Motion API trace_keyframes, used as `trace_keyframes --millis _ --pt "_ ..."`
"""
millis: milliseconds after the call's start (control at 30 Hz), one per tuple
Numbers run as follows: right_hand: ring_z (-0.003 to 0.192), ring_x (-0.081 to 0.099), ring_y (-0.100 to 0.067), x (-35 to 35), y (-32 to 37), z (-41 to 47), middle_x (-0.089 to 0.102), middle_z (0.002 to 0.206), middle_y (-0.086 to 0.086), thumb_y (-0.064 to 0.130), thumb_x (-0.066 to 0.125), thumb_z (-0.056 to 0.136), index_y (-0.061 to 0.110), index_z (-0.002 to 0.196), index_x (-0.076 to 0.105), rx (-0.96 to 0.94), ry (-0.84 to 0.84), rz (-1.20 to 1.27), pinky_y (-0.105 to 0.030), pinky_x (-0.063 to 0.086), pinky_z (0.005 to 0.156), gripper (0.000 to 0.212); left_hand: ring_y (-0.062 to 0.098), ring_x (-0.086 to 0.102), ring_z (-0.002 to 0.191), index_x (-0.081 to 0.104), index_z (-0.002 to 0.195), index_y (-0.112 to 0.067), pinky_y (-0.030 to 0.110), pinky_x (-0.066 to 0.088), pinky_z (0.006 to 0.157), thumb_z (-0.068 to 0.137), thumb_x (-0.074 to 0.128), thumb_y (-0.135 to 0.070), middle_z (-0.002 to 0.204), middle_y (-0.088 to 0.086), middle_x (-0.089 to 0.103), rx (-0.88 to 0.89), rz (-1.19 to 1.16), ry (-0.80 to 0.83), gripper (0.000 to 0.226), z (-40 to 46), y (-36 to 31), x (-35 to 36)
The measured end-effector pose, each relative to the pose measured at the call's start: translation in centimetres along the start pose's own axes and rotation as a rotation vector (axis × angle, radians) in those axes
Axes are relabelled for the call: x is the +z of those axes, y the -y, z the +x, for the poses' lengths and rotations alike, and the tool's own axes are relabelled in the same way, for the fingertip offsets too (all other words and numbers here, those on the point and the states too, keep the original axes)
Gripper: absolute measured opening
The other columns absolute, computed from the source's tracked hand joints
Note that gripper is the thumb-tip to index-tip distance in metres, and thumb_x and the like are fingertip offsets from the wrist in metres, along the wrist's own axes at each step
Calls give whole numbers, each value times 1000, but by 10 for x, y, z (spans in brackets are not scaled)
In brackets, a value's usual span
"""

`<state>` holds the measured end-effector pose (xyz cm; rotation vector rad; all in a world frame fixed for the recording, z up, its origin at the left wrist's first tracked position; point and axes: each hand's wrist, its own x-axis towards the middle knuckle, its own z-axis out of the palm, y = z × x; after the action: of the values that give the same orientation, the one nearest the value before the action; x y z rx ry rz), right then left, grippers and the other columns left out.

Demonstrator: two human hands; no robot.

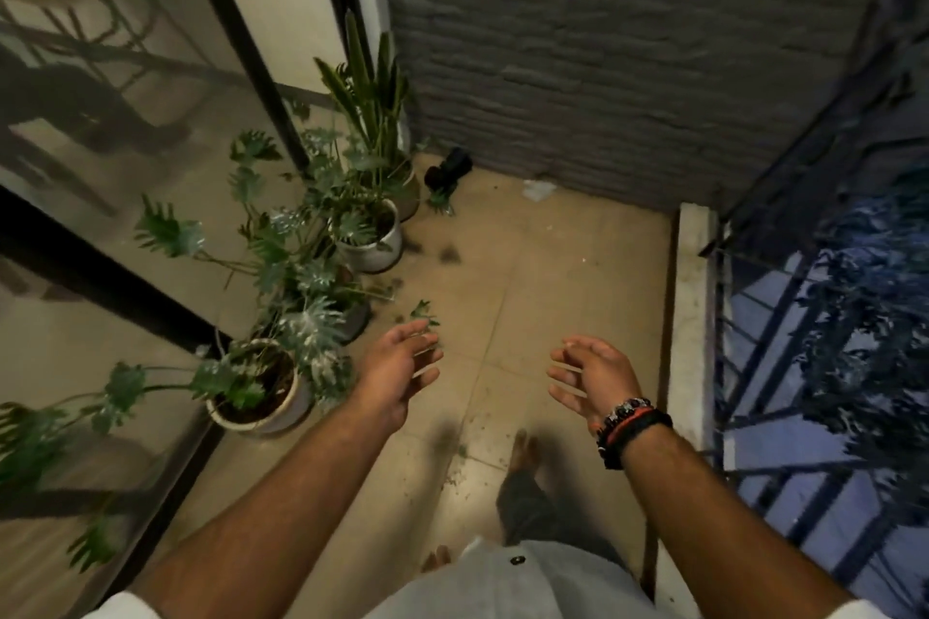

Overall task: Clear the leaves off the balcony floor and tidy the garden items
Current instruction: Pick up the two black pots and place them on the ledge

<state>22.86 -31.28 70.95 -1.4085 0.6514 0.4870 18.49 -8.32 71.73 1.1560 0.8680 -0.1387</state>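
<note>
Both hands hang above the balcony floor (578, 276), empty, fingers loosely spread and holding nothing. The left hand (399, 369) is the nearer one to the closest debris: a small green leaf sprig (424, 311) lies on the tile just beyond its fingertips, forward and slightly right of the hand; whether the fingers touch it cannot be told. The right hand (590, 380), with beaded bracelets at the wrist, is well apart from that sprig, across the tile joint. Further forward, dark soil clumps (449, 255) sit beside a white ceramic pot (374, 254), and a second leaf cluster (442, 202) lies near a toppled black plastic pot (449, 167) at the foot of the grey brick wall (628, 55); its long axis runs diagonally toward the corner. The tiles are smooth, beige and dusted with fine soil. Potted split-leaf plants line the left edge against the glass door (100, 156). The likely first pickup is the near sprig, by the left hand.
</note>
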Motion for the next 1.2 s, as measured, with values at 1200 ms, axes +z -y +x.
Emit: trace_keyframes --millis 1200 --pt "84 64 -29 195 363 451 68 99 -12 13 56 94 15 107 63 78 26 84 -36 53 64 15 22 60 82 59 117 -8 31 44 64 98 44 -8 101 11 65 -41 116 32 24 467 -316 250"
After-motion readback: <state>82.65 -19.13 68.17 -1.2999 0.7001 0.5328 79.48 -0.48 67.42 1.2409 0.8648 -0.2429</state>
